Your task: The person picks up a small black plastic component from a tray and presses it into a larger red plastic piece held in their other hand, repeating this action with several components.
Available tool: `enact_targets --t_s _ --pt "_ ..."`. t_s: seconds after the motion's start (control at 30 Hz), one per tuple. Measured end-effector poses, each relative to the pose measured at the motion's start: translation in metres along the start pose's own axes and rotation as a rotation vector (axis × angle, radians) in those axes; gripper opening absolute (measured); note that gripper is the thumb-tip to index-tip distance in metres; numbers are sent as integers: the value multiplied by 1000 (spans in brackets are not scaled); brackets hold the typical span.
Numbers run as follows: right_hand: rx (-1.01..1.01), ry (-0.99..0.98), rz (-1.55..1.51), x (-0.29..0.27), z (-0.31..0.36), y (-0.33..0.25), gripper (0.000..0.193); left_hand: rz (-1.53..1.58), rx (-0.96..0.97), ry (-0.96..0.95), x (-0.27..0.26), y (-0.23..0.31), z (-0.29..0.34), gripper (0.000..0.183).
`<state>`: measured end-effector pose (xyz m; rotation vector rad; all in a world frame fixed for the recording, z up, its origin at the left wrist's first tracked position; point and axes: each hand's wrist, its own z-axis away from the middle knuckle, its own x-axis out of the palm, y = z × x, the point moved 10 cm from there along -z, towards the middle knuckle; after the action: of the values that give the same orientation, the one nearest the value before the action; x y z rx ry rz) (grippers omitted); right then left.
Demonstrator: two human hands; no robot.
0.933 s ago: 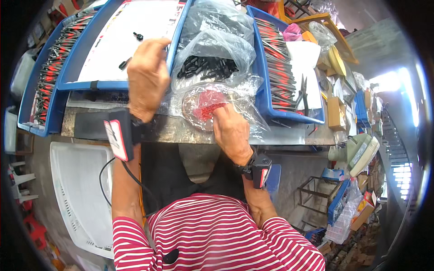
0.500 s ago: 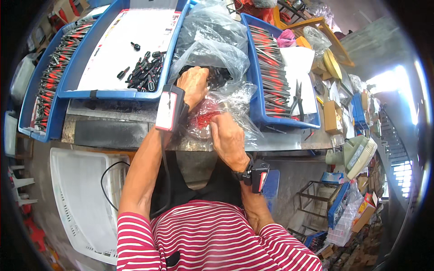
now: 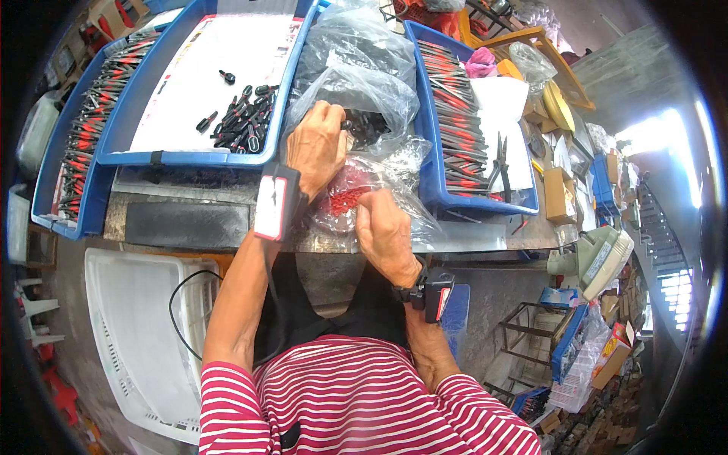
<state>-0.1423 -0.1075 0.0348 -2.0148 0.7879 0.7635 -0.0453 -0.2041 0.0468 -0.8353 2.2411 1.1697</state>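
My left hand point(image 3: 315, 149) is at the left side of a clear plastic bag's mouth, its fingers curled together; what they hold, if anything, is hidden. Inside that clear bag point(image 3: 349, 83) lie small black parts point(image 3: 368, 127). Closer to me, a second clear bag point(image 3: 406, 205) holds small red parts point(image 3: 343, 200). Beside these, my right hand point(image 3: 384, 233) is closed with thumb and fingers together, and anything pinched there is too small to see. Left of the bags, a blue tray point(image 3: 189, 158) contains a heap of black pieces with red marks point(image 3: 246, 125) on a white sheet.
A right-hand blue bin point(image 3: 474, 203) holds rows of red-and-grey pliers point(image 3: 455, 121) and one dark pair point(image 3: 500, 168). More such tools fill a far-left blue bin point(image 3: 57, 224). Below the bench edge stands a white plastic crate point(image 3: 114, 334). A cable hangs by my left arm.
My left hand has drawn back from inside the bag, slightly left and toward me, so more black parts show. My right hand has barely moved.
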Motion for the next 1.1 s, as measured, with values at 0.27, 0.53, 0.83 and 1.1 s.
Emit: enact_targets --t_s 0.27,0.53,0.83,1.1 --pt "75 56 -122 -7 -1 1 9 634 -162 316 -67 4 31 27" --pt "284 92 -485 -13 -1 2 5 1380 -489 82 -38 4 76 18" --pt "589 56 -944 6 14 18 9 1512 -579 -5 -13 10 101 12" --pt "577 79 -961 9 17 18 9 1284 -542 -42 -15 11 108 12"
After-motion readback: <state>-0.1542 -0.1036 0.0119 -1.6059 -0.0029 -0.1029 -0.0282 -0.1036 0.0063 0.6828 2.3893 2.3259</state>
